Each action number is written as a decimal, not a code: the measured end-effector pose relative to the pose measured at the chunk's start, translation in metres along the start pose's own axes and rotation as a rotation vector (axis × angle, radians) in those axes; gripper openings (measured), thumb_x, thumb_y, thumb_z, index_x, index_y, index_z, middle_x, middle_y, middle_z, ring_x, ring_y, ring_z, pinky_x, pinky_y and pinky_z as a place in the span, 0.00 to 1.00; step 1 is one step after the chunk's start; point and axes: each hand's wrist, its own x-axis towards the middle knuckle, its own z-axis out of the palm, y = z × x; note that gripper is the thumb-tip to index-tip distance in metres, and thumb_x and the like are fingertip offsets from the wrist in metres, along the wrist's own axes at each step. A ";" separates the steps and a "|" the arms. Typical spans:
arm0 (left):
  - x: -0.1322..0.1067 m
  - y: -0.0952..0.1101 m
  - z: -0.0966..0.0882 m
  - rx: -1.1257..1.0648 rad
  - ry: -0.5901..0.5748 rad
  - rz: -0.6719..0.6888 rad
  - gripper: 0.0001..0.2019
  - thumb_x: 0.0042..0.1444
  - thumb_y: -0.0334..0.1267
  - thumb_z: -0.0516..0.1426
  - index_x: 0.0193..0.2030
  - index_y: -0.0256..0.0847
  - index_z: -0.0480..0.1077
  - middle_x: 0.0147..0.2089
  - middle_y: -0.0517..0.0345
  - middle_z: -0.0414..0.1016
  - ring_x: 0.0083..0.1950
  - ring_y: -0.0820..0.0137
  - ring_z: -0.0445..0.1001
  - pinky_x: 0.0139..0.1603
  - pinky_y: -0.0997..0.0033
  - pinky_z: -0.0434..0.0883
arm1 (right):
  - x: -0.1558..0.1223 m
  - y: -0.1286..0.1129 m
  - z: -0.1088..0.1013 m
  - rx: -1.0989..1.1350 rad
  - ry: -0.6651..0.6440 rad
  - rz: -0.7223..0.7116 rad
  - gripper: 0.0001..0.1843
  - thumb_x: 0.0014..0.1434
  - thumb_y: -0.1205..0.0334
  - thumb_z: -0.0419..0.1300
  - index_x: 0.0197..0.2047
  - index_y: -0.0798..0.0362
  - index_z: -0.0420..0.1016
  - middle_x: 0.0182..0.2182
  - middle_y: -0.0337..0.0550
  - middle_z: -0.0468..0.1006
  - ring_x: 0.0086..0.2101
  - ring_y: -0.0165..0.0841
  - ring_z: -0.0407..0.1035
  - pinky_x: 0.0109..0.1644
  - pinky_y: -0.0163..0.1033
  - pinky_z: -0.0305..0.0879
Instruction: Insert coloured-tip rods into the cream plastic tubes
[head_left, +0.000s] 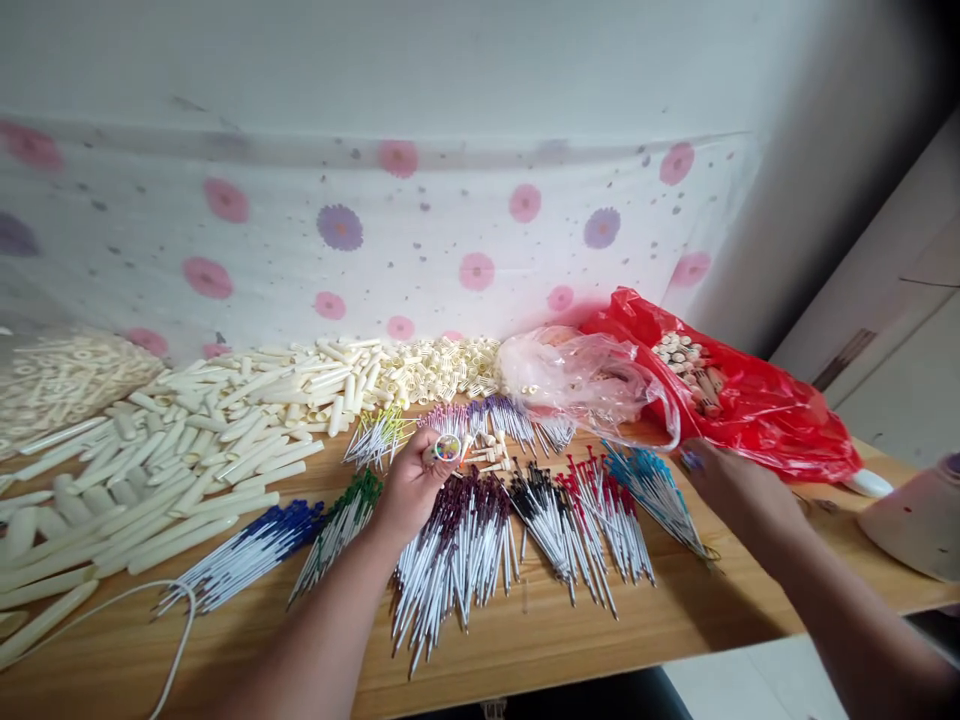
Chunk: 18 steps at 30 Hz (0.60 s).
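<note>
My left hand (414,482) is closed around a cream pen barrel (447,449), its open end showing several coloured refill tips. It hovers over bundles of thin refills with dark red (457,540), black (541,515), red (607,520) and green (346,515) tips lying on the wooden table (540,630). My right hand (731,485) reaches toward the edge of the red plastic bag (757,405), which holds small cream parts; its fingers are curled and I cannot make out anything in them. Light blue refills (656,490) lie just left of it.
Heaps of cream pen barrels (217,420) and caps cover the left of the table, with small springs (442,368) behind. A clear plastic bag (577,378) lies beside the red one. Blue refills (247,550), a white cable (176,640) and a pale container (922,520) are nearby. A flowered cloth hangs behind.
</note>
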 end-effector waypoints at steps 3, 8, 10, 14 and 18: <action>0.000 0.000 0.000 -0.013 -0.015 0.021 0.18 0.56 0.50 0.56 0.25 0.40 0.59 0.25 0.66 0.54 0.28 0.73 0.54 0.31 0.73 0.55 | -0.012 -0.013 -0.028 0.505 0.164 -0.031 0.16 0.59 0.56 0.53 0.48 0.52 0.74 0.21 0.44 0.74 0.19 0.32 0.65 0.23 0.37 0.57; 0.001 -0.003 -0.001 -0.073 -0.028 0.059 0.17 0.56 0.49 0.57 0.26 0.40 0.61 0.27 0.64 0.58 0.31 0.72 0.58 0.35 0.72 0.56 | -0.022 -0.082 -0.065 1.642 0.008 -0.339 0.15 0.49 0.60 0.66 0.42 0.47 0.77 0.31 0.42 0.78 0.30 0.32 0.72 0.34 0.37 0.70; 0.001 -0.001 -0.001 -0.100 -0.029 0.046 0.16 0.56 0.49 0.58 0.27 0.40 0.61 0.27 0.64 0.58 0.30 0.72 0.58 0.34 0.72 0.56 | -0.022 -0.115 -0.076 1.792 0.037 -0.492 0.17 0.47 0.66 0.67 0.42 0.45 0.77 0.30 0.39 0.77 0.30 0.30 0.71 0.34 0.34 0.70; 0.001 0.005 0.001 -0.136 -0.019 -0.002 0.18 0.53 0.51 0.59 0.25 0.39 0.61 0.26 0.65 0.56 0.29 0.73 0.56 0.31 0.73 0.55 | -0.024 -0.167 -0.087 1.826 0.014 -0.769 0.13 0.50 0.68 0.66 0.40 0.46 0.77 0.26 0.36 0.72 0.27 0.27 0.66 0.29 0.33 0.67; 0.000 0.006 0.001 -0.131 -0.044 -0.057 0.18 0.53 0.51 0.59 0.26 0.39 0.61 0.25 0.65 0.55 0.28 0.74 0.55 0.31 0.73 0.55 | -0.031 -0.194 -0.083 1.753 0.121 -0.870 0.10 0.58 0.64 0.61 0.44 0.48 0.76 0.26 0.38 0.70 0.26 0.27 0.64 0.27 0.34 0.63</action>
